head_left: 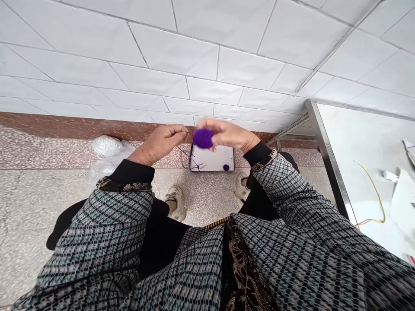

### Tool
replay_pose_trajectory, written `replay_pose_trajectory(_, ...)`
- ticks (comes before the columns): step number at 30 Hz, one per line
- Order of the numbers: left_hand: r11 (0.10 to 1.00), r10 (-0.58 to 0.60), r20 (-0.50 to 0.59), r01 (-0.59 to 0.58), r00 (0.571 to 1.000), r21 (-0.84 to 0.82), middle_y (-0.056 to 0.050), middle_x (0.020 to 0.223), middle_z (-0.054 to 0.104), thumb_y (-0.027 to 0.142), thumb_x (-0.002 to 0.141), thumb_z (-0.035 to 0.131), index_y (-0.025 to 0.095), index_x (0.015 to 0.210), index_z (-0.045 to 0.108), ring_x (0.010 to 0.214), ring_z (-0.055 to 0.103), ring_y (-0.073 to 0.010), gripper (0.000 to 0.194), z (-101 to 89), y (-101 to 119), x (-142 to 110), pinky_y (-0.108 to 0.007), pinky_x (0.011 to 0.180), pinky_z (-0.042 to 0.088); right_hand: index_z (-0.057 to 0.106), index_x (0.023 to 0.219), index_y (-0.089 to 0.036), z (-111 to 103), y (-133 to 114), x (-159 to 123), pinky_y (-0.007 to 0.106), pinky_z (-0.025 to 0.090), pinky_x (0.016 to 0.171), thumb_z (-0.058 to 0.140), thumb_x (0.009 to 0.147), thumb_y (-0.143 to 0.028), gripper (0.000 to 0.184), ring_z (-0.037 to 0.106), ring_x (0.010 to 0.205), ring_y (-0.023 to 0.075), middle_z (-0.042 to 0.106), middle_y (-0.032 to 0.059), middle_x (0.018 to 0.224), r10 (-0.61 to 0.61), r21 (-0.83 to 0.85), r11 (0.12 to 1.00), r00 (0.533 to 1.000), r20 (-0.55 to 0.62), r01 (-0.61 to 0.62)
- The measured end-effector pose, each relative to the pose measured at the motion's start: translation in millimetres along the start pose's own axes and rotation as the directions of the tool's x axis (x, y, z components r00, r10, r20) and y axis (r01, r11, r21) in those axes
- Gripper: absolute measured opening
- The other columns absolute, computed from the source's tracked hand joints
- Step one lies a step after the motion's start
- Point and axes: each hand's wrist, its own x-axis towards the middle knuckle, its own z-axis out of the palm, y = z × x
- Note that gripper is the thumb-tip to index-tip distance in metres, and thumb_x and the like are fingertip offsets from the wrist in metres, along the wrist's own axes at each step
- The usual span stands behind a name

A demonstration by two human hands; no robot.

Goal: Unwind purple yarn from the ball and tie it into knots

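Observation:
My right hand (228, 134) is closed round a ball of purple yarn (203, 138), which looks a little blurred. To its left, the thumb and forefinger of my left hand (164, 142) pinch a thin strand of the same yarn, running across to the ball. Loose purple yarn (196, 165) trails below my left hand into a shallow white box (212, 159) on the floor. A small dark purple ball (226, 167) lies in the box's near right corner.
A white yarn ball (106, 145) and a clear plastic bag (108, 166) lie on the floor at left. At right stands a metal-edged white table (363, 172) with a yellow cord (376, 190). A tiled wall (201, 60) rises ahead.

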Motion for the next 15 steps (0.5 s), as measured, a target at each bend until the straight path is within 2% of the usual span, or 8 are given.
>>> replay_pose_trajectory(2,1.0,-0.012,0.089,0.013,0.996,-0.013,0.0,0.062,0.05,0.037,0.085,0.055,0.019,0.066,0.057,0.061,0.044,-0.0136,0.026,2.0,-0.3,-1.1,-0.026,0.062,0.037,0.052,0.113,-0.021,0.1,-2.1,3.6,0.02,0.055,0.064,0.076,0.081,-0.021,0.041,0.063,0.074,0.0097,0.064,0.0006,0.1,-0.13,0.106,0.982,0.963,-0.234,0.158)
replay_pose_trajectory(4,0.999,-0.006,0.209,0.016,0.978,-0.043,-0.001,0.063,0.052,0.037,0.085,0.057,0.019,0.066,0.061,0.062,0.047,-0.0139,0.027,5.8,3.0,-3.2,-0.026,0.064,0.039,0.051,0.111,-0.023,0.2,0.6,10.0,0.017,0.053,0.063,0.076,0.085,-0.017,0.037,0.061,0.074,0.0084,0.062,-0.0006,0.097,-0.155,0.046,0.98,0.891,-0.426,0.193)
replay_pose_trajectory(6,0.996,-0.001,0.231,0.021,0.973,-0.086,-0.002,0.066,0.054,0.037,0.085,0.058,0.018,0.068,0.064,0.064,0.05,-0.0146,0.026,6.9,6.2,-5.1,-0.027,0.065,0.042,0.054,0.104,-0.021,0.1,5.8,13.6,0.016,0.049,0.058,0.076,0.081,-0.009,0.034,0.058,0.069,0.0085,0.06,-0.0014,0.088,-0.065,-0.089,0.995,0.931,-0.36,0.036)
replay_pose_trajectory(8,0.993,0.003,0.178,0.019,0.984,-0.119,-0.003,0.067,0.053,0.036,0.084,0.059,0.019,0.069,0.065,0.065,0.049,-0.0152,0.024,4.0,5.5,-5.8,-0.028,0.066,0.042,0.059,0.099,-0.017,-0.2,8.4,10.8,0.017,0.047,0.055,0.077,0.074,-0.005,0.033,0.057,0.067,0.01,0.061,-0.001,0.082,0.09,-0.226,0.969,0.993,-0.074,-0.105)
replay_pose_trajectory(10,0.988,-0.005,0.144,0.027,0.99,-0.155,-0.003,0.064,0.05,0.036,0.082,0.061,0.02,0.064,0.062,0.062,0.046,-0.0155,0.024,0.5,0.8,-5.3,-0.03,0.063,0.04,0.063,0.102,-0.016,-1.0,5.8,3.1,0.019,0.05,0.058,0.081,0.071,-0.012,0.036,0.061,0.073,0.0122,0.066,0.0017,0.089,0.123,-0.21,0.974,0.975,0.187,-0.082)
replay_pose_trajectory(11,0.981,-0.016,0.146,0.044,0.989,-0.188,-0.003,0.062,0.047,0.036,0.081,0.061,0.02,0.062,0.06,0.06,0.043,-0.0154,0.025,-0.2,-2.1,-4.9,-0.03,0.061,0.039,0.063,0.106,-0.017,-1.6,2.9,-1.1,0.02,0.052,0.06,0.084,0.071,-0.019,0.041,0.063,0.077,0.0129,0.068,0.0028,0.096,0.068,-0.132,0.99,0.971,0.228,-0.038)
replay_pose_trajectory(12,0.97,-0.033,0.155,0.069,0.987,-0.234,-0.003,0.061,0.046,0.037,0.081,0.062,0.02,0.061,0.058,0.058,0.042,-0.0153,0.026,0.3,-4.9,-4.5,-0.031,0.059,0.039,0.061,0.11,-0.018,-2.1,-0.7,-4.5,0.02,0.053,0.062,0.087,0.071,-0.028,0.047,0.064,0.08,0.0131,0.068,0.0034,0.102,-0.005,-0.035,0.999,0.98,0.197,0.012)
replay_pose_trajectory(15,0.912,-0.083,0.183,0.149,0.98,-0.383,-0.003,0.06,0.044,0.038,0.081,0.063,0.021,0.068,0.062,0.054,0.039,-0.0145,0.022,8.1,-8.9,-4.0,-0.03,0.054,0.036,0.054,0.115,-0.021,-1.4,-9.4,-6.2,0.019,0.051,0.062,0.089,0.075,-0.043,0.058,0.065,0.079,0.0118,0.064,0.0012,0.1,-0.124,0.156,0.977,0.983,-0.133,0.145)
